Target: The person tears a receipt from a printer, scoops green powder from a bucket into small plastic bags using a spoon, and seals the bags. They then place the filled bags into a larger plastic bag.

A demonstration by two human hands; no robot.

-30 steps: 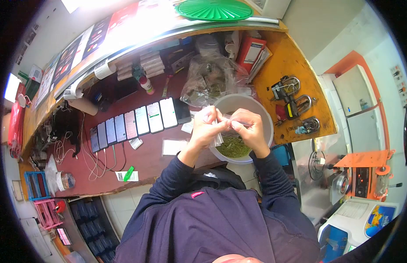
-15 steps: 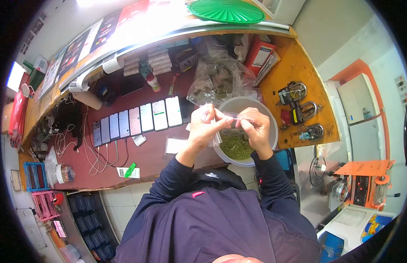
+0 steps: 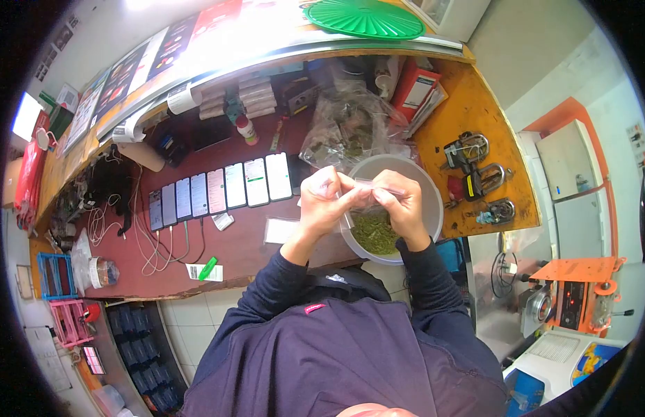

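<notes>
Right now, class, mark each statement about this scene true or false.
1. The left hand and right hand hold a clear bag over the bowl. True.
2. The bowl is empty. False: green flakes lie in it.
3. A row of phones lies on the red counter. True.
4. The padlocks hang on a wall. False: they lie on the orange top.
</notes>
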